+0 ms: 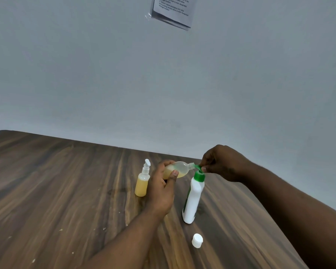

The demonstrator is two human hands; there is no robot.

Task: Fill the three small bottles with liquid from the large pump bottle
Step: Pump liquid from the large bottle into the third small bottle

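A dark wood-grain surface (56,191) set against a grey wall fills my feed from afar, with a printed notice (173,10) fixed high above it. On the surface stands the large pump bottle (192,199), white with a green pump head (199,174), upright and right of centre. My right hand (221,164) is closed on that pump head, its fingertips pinching the spout from above. My left hand (161,191) is wrapped round a small clear bottle (177,168), thumb across its belly. It holds the bottle tipped nearly onto its side, the open neck touching the green spout. Pale yellow liquid pools in the lower half, so I judge this fill roughly half done. Just left of that hand a small spray bottle (142,181) stands upright, capped and holding the same yellow liquid to about its shoulder. I cannot find a third small bottle in view. A loose white cap (197,240) lies on the surface nearer to me than the pump bottle, and it is likely the held bottle's. To do this step well I would seat the neck right under the spout, press the pump in short, slow strokes, and steady the tall bottle against rocking. I would also raise the small bottle toward upright as the level climbs, since at this tilt liquid could run back out of the neck.
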